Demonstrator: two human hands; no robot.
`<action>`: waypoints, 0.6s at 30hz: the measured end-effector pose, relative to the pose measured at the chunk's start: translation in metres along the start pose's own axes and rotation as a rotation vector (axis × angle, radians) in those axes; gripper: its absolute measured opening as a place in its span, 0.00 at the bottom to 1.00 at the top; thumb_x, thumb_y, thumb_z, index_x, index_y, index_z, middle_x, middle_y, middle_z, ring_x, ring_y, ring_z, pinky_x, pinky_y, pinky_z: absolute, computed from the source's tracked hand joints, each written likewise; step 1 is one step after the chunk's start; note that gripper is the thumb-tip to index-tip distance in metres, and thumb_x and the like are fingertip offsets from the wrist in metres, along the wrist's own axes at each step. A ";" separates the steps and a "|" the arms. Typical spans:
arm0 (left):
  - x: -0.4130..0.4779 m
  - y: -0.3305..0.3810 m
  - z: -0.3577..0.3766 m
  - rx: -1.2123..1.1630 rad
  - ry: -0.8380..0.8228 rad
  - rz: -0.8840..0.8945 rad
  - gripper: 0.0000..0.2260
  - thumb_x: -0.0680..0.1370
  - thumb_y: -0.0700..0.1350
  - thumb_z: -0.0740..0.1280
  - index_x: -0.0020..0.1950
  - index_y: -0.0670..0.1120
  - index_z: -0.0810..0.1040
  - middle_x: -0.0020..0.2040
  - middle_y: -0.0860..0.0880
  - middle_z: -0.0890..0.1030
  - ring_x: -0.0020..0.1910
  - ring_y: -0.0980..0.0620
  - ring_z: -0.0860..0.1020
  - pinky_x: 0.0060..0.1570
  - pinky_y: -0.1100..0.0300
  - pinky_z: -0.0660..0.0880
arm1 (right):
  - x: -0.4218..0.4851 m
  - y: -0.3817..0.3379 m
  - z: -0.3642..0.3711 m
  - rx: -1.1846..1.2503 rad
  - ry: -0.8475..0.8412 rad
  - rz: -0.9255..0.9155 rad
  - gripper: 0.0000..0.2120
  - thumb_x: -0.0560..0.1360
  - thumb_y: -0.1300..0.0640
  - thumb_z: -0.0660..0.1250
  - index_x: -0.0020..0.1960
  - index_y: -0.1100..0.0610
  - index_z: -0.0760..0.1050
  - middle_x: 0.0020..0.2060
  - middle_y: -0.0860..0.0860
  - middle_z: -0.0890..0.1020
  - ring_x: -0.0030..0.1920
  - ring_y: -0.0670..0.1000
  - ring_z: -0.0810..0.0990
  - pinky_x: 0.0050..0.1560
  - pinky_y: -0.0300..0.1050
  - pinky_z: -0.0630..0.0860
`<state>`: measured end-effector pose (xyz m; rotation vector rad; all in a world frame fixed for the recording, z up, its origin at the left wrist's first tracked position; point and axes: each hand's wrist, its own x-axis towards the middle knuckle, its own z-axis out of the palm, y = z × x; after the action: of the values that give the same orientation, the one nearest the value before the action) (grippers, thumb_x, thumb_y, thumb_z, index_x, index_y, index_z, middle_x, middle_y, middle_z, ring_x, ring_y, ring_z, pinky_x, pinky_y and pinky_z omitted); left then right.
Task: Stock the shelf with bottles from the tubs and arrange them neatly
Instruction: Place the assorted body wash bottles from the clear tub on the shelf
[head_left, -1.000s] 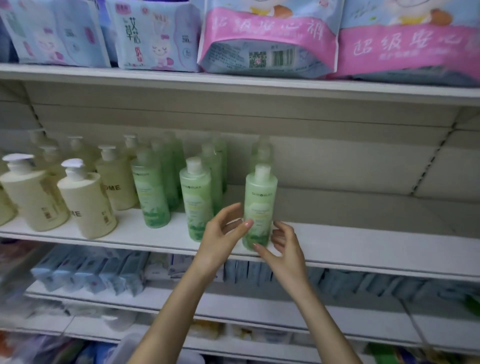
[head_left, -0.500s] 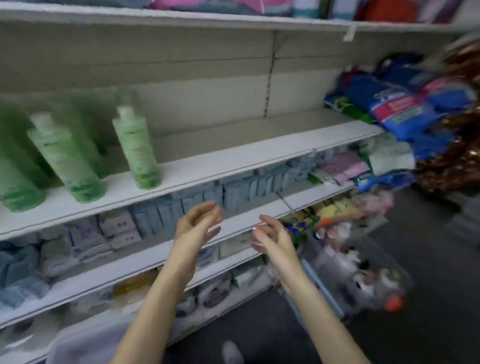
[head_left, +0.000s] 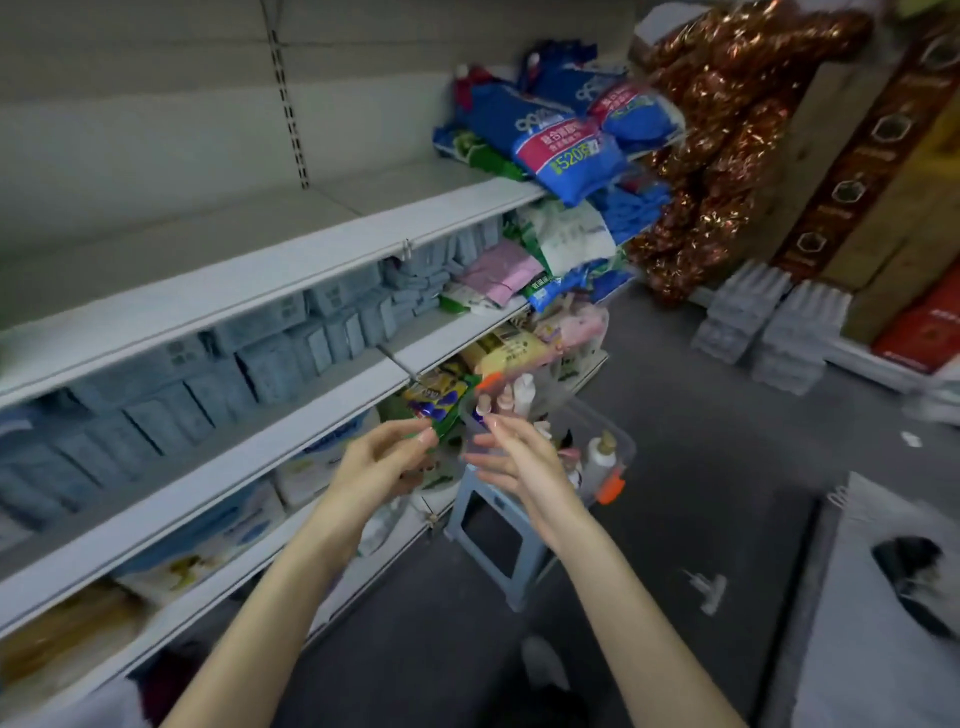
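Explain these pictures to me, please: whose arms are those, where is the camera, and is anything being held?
There is no machine here. These are a person's two bare arms, filmed by a wide-angle camera worn on the head, looking forward and down. The left hand and the right hand are both open and hold nothing. Just beyond them is a clear tub with orange clips, which appears to sit on a small grey stool. It holds bottles meant for the white shelf on the left. Blue packs fill the level below that shelf.
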<state>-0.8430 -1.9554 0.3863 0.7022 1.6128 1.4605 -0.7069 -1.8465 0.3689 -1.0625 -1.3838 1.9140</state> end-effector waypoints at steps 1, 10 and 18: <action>0.009 0.001 0.009 0.001 0.000 -0.007 0.13 0.76 0.48 0.68 0.59 0.47 0.79 0.54 0.48 0.83 0.55 0.51 0.81 0.55 0.57 0.77 | 0.006 -0.001 -0.014 0.007 0.013 0.003 0.11 0.78 0.52 0.64 0.57 0.55 0.75 0.53 0.57 0.81 0.49 0.55 0.83 0.48 0.44 0.81; 0.132 -0.033 0.153 -0.051 0.020 -0.136 0.08 0.77 0.47 0.68 0.55 0.46 0.79 0.52 0.44 0.84 0.51 0.48 0.82 0.54 0.54 0.79 | 0.099 -0.024 -0.198 0.004 0.163 0.028 0.15 0.77 0.52 0.65 0.61 0.58 0.74 0.51 0.58 0.82 0.49 0.54 0.84 0.51 0.47 0.80; 0.192 -0.100 0.257 -0.141 0.141 -0.364 0.06 0.78 0.45 0.68 0.53 0.45 0.79 0.52 0.44 0.83 0.52 0.47 0.81 0.55 0.53 0.77 | 0.167 0.004 -0.338 0.010 0.189 0.242 0.18 0.75 0.49 0.67 0.60 0.57 0.74 0.51 0.56 0.83 0.49 0.52 0.84 0.49 0.46 0.78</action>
<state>-0.7067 -1.6784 0.2536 0.2138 1.6238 1.3593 -0.5124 -1.5408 0.2640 -1.4217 -1.1845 1.9238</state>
